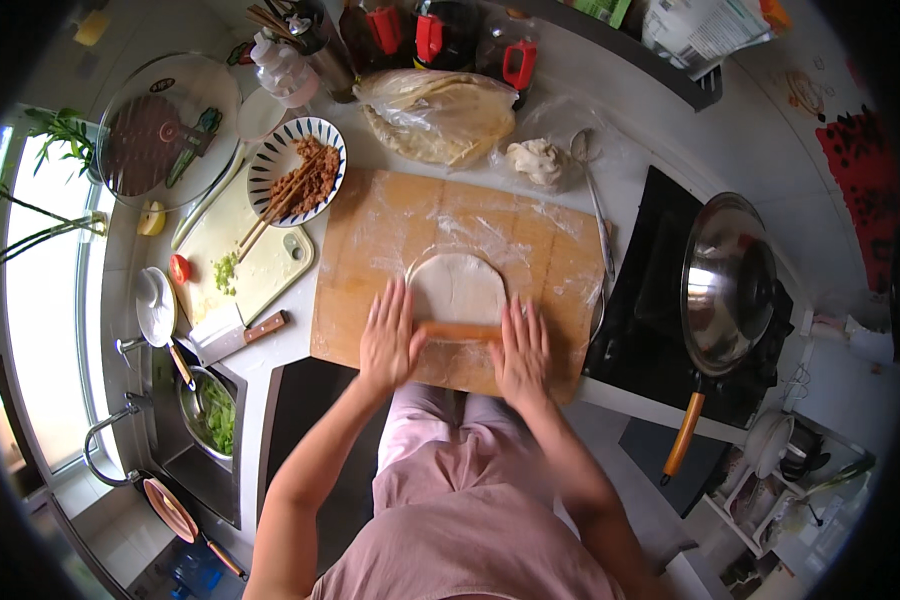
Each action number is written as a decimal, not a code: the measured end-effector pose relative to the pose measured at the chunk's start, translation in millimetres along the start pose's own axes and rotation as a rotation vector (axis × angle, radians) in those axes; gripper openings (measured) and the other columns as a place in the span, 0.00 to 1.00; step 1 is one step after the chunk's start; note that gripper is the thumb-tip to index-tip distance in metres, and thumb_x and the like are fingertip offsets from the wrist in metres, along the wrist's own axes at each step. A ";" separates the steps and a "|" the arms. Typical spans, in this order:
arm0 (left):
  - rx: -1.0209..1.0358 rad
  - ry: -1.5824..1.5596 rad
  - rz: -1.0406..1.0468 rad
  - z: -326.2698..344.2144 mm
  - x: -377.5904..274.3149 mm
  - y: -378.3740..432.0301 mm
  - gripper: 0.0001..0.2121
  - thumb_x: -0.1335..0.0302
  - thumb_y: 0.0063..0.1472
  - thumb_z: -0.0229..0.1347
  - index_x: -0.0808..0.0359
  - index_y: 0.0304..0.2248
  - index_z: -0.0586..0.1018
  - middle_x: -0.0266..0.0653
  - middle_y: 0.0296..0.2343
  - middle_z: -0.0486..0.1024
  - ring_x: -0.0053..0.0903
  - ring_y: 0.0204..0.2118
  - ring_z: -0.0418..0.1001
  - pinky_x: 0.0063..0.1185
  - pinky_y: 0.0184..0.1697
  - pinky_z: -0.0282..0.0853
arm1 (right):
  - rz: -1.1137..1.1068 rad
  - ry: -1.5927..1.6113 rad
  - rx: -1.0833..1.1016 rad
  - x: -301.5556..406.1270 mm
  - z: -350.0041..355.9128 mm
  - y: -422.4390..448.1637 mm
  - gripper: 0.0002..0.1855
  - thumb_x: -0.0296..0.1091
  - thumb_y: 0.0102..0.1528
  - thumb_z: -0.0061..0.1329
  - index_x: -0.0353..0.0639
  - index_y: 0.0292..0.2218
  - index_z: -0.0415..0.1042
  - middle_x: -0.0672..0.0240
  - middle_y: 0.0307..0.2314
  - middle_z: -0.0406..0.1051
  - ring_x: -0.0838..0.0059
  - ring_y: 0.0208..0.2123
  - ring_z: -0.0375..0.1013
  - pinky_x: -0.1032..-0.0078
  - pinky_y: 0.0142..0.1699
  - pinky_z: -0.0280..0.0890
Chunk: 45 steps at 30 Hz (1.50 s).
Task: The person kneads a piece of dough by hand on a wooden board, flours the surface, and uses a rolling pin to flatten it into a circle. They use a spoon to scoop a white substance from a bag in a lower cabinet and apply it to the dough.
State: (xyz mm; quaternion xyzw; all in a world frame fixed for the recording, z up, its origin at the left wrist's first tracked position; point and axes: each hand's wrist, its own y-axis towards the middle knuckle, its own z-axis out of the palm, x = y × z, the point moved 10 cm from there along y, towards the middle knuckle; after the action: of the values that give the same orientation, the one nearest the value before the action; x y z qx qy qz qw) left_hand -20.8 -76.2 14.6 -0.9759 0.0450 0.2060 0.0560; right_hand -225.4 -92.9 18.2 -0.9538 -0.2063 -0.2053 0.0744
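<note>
A flat, nearly round sheet of dough [457,289] lies on a floured wooden board [360,232]. Across its near edge is a wooden rolling pin [461,331]. My left hand [390,337] rests over the pin's left end, palm down with fingers stretched forward. Over the right end lies my right hand [523,349], held the same way and slightly blurred. Both palms cover the pin's ends, so only its middle shows. The fingers of each hand reach past the pin along the sides of the dough sheet.
Left of the board are a bowl of minced filling [322,184] with chopsticks, a cutting board [210,225] and a cleaver [221,335]. Behind sit bagged flatbreads [439,112], a dough lump [536,160] and a long spoon [596,202]. A lidded pan [727,285] stands on the right stove.
</note>
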 end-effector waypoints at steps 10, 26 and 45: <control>-0.328 0.161 0.002 -52.2 33.6 163.9 0.33 0.57 0.69 0.40 0.74 0.64 0.52 0.51 0.65 0.49 0.39 0.69 0.43 0.36 0.71 0.35 | -0.023 -0.218 -0.335 -23.6 -50.4 168.4 0.36 0.43 0.61 0.41 0.40 0.66 0.49 0.56 0.67 0.43 0.54 0.69 0.40 0.53 0.70 0.35; -0.217 0.094 -0.026 -32.4 41.3 129.3 0.33 0.57 0.69 0.39 0.72 0.64 0.52 0.49 0.65 0.49 0.41 0.69 0.42 0.36 0.71 0.34 | -0.079 -0.176 -0.165 -13.9 -30.0 134.3 0.37 0.44 0.62 0.42 0.40 0.66 0.48 0.59 0.67 0.46 0.56 0.69 0.42 0.53 0.70 0.36; 0.126 -0.162 -0.445 -3.6 42.3 101.2 0.23 0.66 0.56 0.61 0.64 0.50 0.75 0.44 0.41 0.78 0.38 0.48 0.73 0.41 0.55 0.59 | -0.069 -0.061 -0.203 0.3 -41.5 7.9 0.23 0.31 0.49 0.59 0.46 0.47 0.70 0.67 0.41 0.68 0.61 0.47 0.67 0.62 0.50 0.59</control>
State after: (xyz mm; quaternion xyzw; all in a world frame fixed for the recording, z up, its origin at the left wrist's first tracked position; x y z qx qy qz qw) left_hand 7.9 -179.6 -8.5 -0.9367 -0.1628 0.2628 0.1641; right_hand -236.8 -109.3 55.4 -0.9545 -0.2195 -0.1984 -0.0363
